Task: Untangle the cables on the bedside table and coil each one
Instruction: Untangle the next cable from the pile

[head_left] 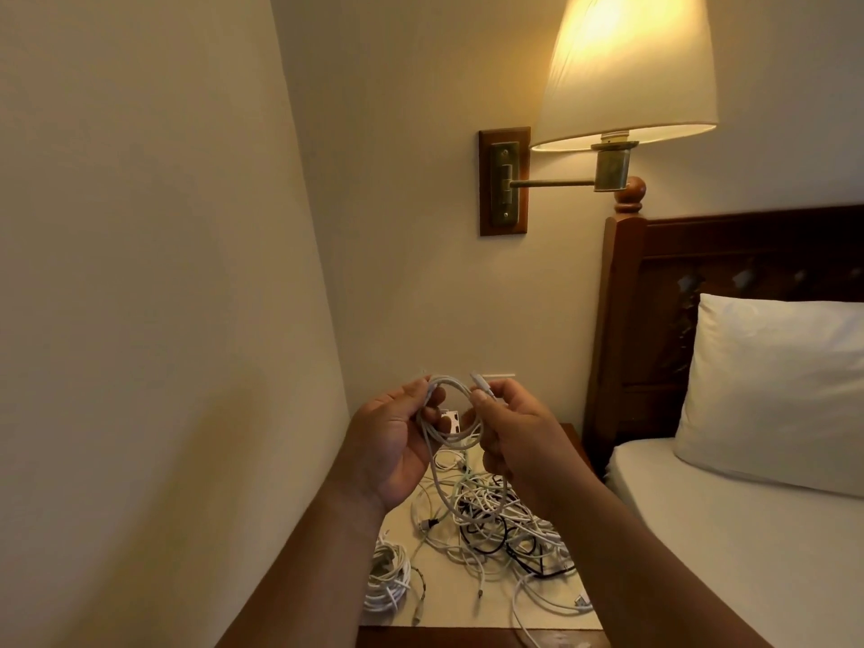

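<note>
Cable (456, 441) prob. looped; held above tangle (502, 523)

We see only hands & forearms of the person, both sides. L hand (392, 449) shows us its palm side: creases across the palm, a full pad at the thumb base. R hand (519, 437) shows us mostly its back, w/ rounded knuckles and a short-trimmed thumbnail (481, 402). L forearm (322, 563) & R forearm (654, 554) are bare from wrist down to the btm edge of the view. The wide-angle lens makes both forearms look broader toward that edge. Finer detail on the arms is too soft for us to tell in the warm, dim light.
</note>
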